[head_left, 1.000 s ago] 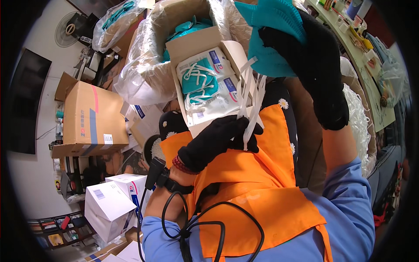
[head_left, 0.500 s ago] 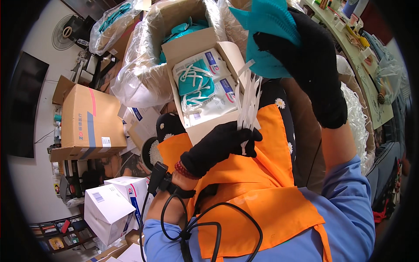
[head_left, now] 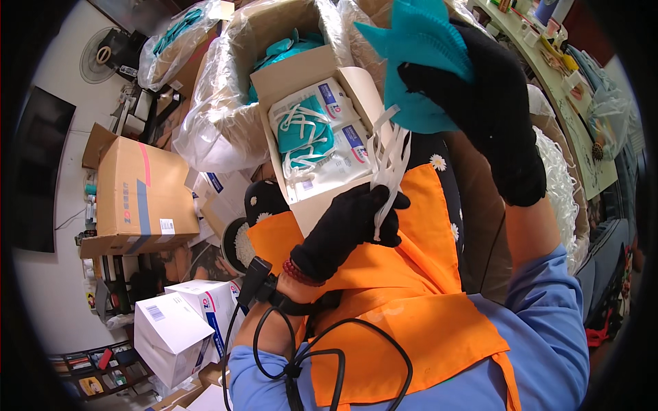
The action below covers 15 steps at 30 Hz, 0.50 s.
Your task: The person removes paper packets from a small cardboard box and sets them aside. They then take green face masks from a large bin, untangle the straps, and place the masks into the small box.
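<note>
Up at the right, my right hand [head_left: 497, 113] in a black glove grips a stack of teal face masks [head_left: 426, 65], its fingers wrapped round their side. White elastic straps [head_left: 391, 159] hang from the masks. My left hand [head_left: 353, 222], gloved in black too, is closed on the lower ends of these straps, over my orange apron [head_left: 425, 233]. Just beyond the left hand, an open carton [head_left: 296, 67] leans on my lap. White sealed packets [head_left: 353, 149] lie in it, with several loose teal masks [head_left: 301, 133] and their straps on top.
Behind the carton stands a large plastic-lined box [head_left: 219, 103] with more teal masks. At left are a brown shipping box [head_left: 154, 192] and white cartons [head_left: 171, 335]. White straps [head_left: 558, 185] fill a container at right, beside a cluttered table [head_left: 589, 157]. A black cable [head_left: 343, 363] loops from my left wrist.
The straps have shifted and spread a little near my left hand, which has tilted slightly. The masks in my right hand have dipped slightly.
</note>
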Available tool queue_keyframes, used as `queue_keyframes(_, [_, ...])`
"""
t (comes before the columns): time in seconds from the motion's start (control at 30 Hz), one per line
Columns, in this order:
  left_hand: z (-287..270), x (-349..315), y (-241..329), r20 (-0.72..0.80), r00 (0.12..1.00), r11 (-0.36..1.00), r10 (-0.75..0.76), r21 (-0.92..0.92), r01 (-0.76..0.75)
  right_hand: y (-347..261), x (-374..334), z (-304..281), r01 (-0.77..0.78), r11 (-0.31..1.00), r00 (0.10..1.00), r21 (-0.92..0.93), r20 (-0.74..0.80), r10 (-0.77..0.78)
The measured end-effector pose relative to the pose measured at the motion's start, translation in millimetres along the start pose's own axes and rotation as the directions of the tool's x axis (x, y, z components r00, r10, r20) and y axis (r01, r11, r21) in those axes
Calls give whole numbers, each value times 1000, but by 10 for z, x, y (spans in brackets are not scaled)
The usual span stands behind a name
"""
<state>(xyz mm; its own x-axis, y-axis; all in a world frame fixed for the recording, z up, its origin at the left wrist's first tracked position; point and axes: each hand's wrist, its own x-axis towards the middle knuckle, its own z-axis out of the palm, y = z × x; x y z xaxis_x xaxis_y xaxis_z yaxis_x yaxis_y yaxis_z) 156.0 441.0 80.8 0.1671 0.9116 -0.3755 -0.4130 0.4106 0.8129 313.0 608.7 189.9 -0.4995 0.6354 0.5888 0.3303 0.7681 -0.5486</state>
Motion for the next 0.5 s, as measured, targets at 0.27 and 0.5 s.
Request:
queue_keyframes(0.27, [-45,-16,-17,-37,999,999,0,-50,-2,-22,202,-89,317,851,948,420,-100,-303])
queue_keyframes(0.5, [-285,-167,93,-183,983,993,-6,115,28,231,101,-362,353,876,936,-328,121,-331])
